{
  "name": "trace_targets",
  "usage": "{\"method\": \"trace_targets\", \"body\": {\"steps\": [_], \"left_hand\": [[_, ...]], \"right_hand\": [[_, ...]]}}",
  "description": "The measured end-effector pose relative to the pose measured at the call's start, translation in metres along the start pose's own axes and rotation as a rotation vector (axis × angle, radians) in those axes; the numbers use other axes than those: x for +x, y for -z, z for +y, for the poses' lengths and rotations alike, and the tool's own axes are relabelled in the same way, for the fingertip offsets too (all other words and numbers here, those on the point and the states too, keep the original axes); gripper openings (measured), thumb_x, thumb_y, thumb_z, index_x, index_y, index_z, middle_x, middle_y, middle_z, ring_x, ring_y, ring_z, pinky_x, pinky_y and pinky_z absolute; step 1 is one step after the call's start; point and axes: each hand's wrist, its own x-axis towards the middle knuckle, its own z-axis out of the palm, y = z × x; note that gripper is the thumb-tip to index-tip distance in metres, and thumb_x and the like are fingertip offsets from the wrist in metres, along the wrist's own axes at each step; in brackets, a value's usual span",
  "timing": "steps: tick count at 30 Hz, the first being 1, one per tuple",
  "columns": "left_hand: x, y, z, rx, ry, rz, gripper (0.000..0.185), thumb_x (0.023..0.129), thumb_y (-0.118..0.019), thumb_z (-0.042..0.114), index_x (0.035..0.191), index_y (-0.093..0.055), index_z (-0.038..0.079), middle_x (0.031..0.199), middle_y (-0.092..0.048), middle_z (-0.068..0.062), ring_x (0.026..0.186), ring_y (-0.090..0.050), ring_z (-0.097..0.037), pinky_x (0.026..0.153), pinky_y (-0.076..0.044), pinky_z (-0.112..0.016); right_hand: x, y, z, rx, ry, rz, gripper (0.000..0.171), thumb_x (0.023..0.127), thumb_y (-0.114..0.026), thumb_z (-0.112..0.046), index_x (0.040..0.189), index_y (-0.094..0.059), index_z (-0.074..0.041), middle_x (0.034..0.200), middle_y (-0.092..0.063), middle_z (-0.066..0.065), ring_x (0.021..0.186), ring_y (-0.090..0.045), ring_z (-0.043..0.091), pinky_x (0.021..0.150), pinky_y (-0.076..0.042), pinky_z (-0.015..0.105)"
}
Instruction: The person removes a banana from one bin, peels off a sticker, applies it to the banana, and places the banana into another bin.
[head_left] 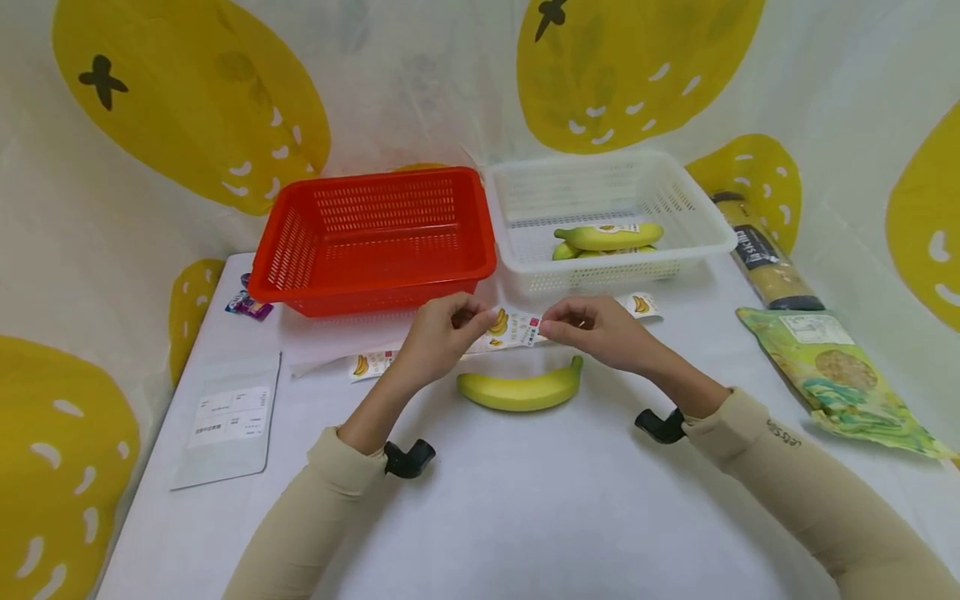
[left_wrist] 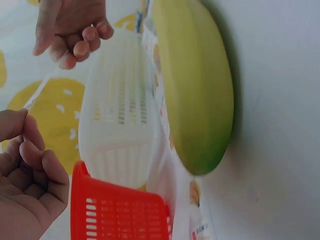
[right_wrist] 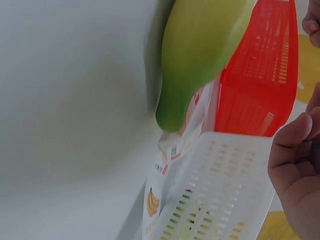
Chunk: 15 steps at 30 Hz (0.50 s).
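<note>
Beige sleeves (head_left: 315,517) fill the bottom of the head view, reaching up to mid-frame. Behind, the red basket (head_left: 375,237) sits upper centre-left and the white basket (head_left: 675,200) upper centre-right. Just below the hands lies a banana (head_left: 522,389). The left hand (head_left: 438,337) and right hand (head_left: 600,332) each pinch one end of the clear banana bag (head_left: 513,327). I'd open its mouth wide first. Only the left wrist view shows the film taut between them.
</note>
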Motion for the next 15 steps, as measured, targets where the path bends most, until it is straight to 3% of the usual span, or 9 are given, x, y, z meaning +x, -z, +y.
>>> {"method": "trace_targets", "body": {"steps": [6, 12, 15], "left_hand": [[-0.009, -0.008, 0.002, -0.106, -0.024, 0.015, 0.016, 0.097, -0.071, 0.019, 0.099, -0.073, 0.004, 0.088, -0.069, -0.012, 0.074, -0.054, -0.018, 0.062, -0.044, -0.021], [-0.013, -0.012, -0.003, -0.139, -0.005, 0.000, 0.013, 0.094, -0.074, 0.017, 0.097, -0.074, 0.005, 0.086, -0.069, -0.012, 0.072, -0.053, -0.016, 0.061, -0.043, -0.020], [-0.015, -0.014, -0.006, -0.140, 0.003, -0.015, 0.013, 0.093, -0.075, 0.016, 0.096, -0.075, 0.004, 0.082, -0.068, -0.009, 0.071, -0.052, -0.016, 0.060, -0.042, -0.020]], "right_hand": [[-0.007, -0.007, -0.005, 0.062, -0.025, -0.037, 0.017, 0.096, -0.071, -0.026, 0.092, -0.073, -0.009, 0.086, -0.066, 0.006, 0.077, -0.056, 0.018, 0.068, -0.048, 0.026], [-0.009, -0.009, -0.002, 0.081, -0.034, -0.045, 0.024, 0.098, -0.068, -0.021, 0.091, -0.068, 0.001, 0.080, -0.061, 0.007, 0.073, -0.054, 0.020, 0.065, -0.046, 0.024], [-0.012, -0.011, -0.002, 0.060, -0.042, -0.058, 0.024, 0.098, -0.067, -0.022, 0.089, -0.065, 0.000, 0.078, -0.056, 0.005, 0.072, -0.051, 0.015, 0.065, -0.043, 0.024]]}}
